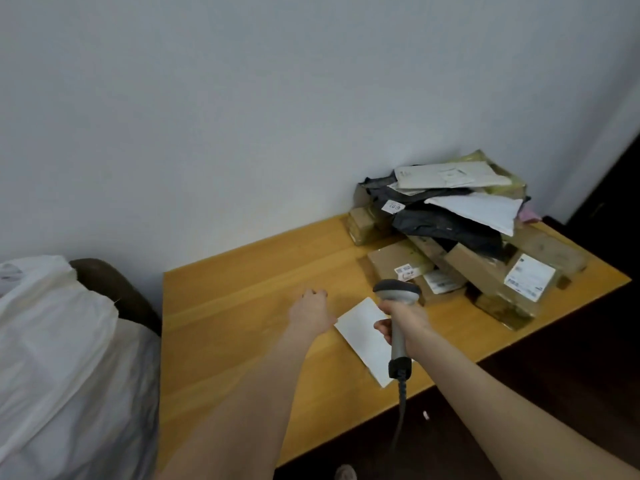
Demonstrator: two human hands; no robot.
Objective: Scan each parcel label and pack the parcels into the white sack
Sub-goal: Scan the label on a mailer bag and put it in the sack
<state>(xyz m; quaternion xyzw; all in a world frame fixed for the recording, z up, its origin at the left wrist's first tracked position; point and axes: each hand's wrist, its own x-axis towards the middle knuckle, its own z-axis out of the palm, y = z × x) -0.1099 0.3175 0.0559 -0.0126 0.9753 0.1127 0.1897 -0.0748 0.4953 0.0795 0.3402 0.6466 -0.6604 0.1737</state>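
L hand: reaching over table, fingers loose, holding nothing.
R hand: gripping scanner.
Risk: cord possibly dragging flat parcel off near edge.

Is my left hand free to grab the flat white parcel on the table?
Likely yes: the left hand is open beside the white parcel, nothing between them; the right hand holds the scanner over its other side.

Yellow wooden table against a plain white wall, dark brown rounded backrest at left, dark floor beside it.
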